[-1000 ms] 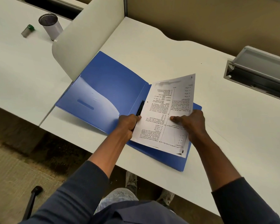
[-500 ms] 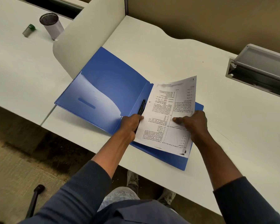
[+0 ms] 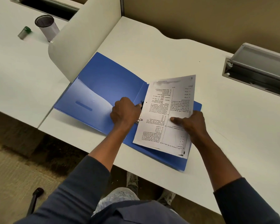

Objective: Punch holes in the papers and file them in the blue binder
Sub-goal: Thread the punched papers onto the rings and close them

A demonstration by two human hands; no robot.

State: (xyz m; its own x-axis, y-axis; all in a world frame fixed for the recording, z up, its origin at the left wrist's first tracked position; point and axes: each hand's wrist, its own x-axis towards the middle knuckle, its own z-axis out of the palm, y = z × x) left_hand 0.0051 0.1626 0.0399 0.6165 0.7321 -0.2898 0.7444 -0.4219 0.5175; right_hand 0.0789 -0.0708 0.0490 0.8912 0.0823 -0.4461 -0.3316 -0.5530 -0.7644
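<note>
We find the blue binder (image 3: pixel 107 81) lying open on the desk (image 3: pixel 152 50), its front cover spread toward 10 o'clock and its back cover under the papers (image 3: pixel 165 113). The papers' long axis runs roughly from 6 to 12 o'clock, leaning a little toward 1, and one punched hole (image 3: pixel 146 102) shows near their 9 o'clock edge. That edge sits just beside the ring mechanism (image 3: pixel 140 119) on the spine, which lies at 9 o'clock from the sheets and along the same axis. We judge that the coming move turns on this: the holes must slide toward 9 o'clock onto the rings, and as far as we can see the hole is not yet threaded. The right hand (image 3: pixel 192 125) is at the papers' 4 o'clock side, its grip pinching the stack with the thumb flat on top and the fingers underneath, so it carries and steers the sheets. The left hand (image 3: pixel 124 112) is the nearer one to the rings, knuckles up over the spine, with one fingertip reaching the black lever at the 12 o'clock end of the mechanism. Its other fingers curl out of sight below the palm, so we cannot tell whether that grip is pinching the rings or only resting on them.
</note>
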